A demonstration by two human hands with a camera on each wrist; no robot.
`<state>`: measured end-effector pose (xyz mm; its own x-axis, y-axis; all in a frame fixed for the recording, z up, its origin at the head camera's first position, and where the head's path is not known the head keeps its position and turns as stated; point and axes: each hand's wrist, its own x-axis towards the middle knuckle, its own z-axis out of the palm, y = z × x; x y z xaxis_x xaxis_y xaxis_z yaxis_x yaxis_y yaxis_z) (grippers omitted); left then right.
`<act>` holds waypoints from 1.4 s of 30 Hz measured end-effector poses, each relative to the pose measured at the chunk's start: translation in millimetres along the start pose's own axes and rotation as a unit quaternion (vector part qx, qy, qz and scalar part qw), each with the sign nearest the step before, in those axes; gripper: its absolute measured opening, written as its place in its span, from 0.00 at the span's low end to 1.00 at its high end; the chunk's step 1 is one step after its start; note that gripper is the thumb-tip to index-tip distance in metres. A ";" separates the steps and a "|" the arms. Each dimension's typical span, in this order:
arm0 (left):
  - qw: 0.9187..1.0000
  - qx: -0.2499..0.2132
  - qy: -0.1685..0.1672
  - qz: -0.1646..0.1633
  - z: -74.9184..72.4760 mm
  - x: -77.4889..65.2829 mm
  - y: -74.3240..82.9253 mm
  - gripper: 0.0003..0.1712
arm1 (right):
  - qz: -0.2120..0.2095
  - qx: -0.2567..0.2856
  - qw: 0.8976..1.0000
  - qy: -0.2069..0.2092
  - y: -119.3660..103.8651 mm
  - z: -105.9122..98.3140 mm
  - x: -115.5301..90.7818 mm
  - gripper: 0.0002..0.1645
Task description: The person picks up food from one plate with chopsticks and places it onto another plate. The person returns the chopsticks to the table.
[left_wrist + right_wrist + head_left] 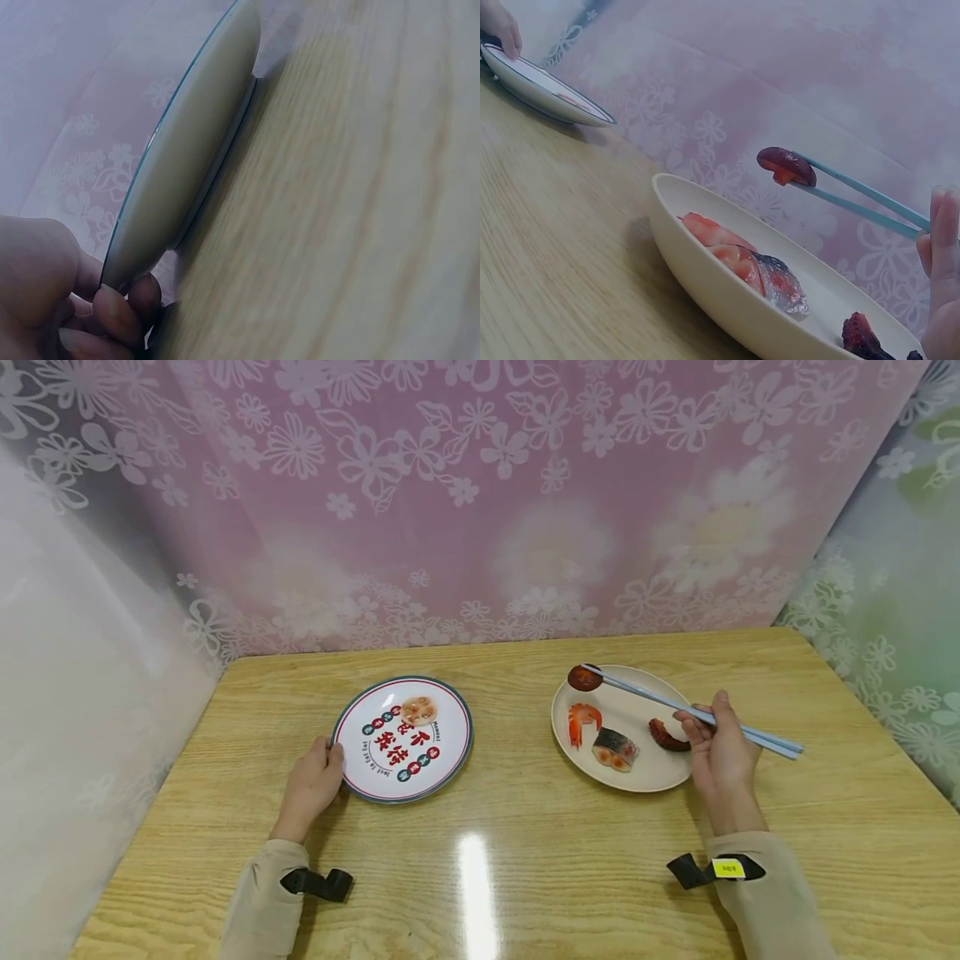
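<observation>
My left hand pinches the near-left rim of a white plate with a blue-green edge and red lettering. A small round pinkish food piece lies on that plate. In my right hand is a pair of light-blue chopsticks. Their tips grip a brown mushroom, raised above the far-left edge of a beige plate. On the beige plate lie an orange shrimp, a piece of fish with dark skin and a dark red curved food piece, close to my right hand.
Both plates stand on a wood-grain table, with a stretch of tabletop between them. Behind the table hangs a pink floral curtain; paler cloths flank it on the left and right. Each wrist wears a black strap mount.
</observation>
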<state>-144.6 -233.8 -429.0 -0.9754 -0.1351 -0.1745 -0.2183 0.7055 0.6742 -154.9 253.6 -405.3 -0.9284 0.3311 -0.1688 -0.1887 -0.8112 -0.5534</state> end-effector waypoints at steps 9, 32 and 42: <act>1.000 0.003 0.001 -0.002 -0.2 1.0 2.0 0.20 | 0.004 -0.014 1.000 -0.012 9.7 8.4 -0.5 0.20; 1.000 -0.002 0.000 0.000 -0.3 -1.1 3.0 0.19 | 0.023 -0.068 0.997 -0.003 34.2 26.7 -5.8 0.21; 1.000 0.003 0.000 0.001 -0.8 -1.4 1.4 0.19 | 0.033 -0.093 0.995 0.007 49.9 33.6 -11.3 0.22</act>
<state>-143.6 -233.1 -427.2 -0.9757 -0.1346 -0.1728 -0.2167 0.7099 0.6701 -164.6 193.2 -403.6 -0.9322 0.2871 -0.2203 -0.0635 -0.7293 -0.6812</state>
